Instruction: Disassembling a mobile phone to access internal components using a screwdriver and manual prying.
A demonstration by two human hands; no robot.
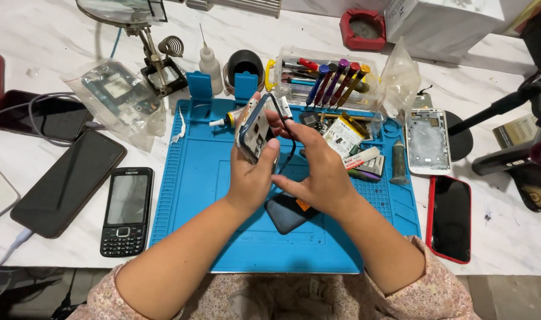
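Observation:
My left hand (251, 178) holds an opened phone body (256, 128) upright above the blue repair mat (193, 178), its inner side turned toward me. My right hand (321, 169) reaches over from the right, its fingers touching the phone's upper right edge near a thin black cable (291, 151) that hangs from it. Under my hands, on the mat, lies a dark phone back cover (285, 214) with an orange sticker.
A keypad phone (125, 210) and a large dark phone (69, 181) lie left of the mat. A red-cased phone (450, 218) and a white phone frame (427, 141) lie to the right. Behind the mat stand a screwdriver box (329, 80), a glue bottle (210, 62) and a magnifier stand (155, 59).

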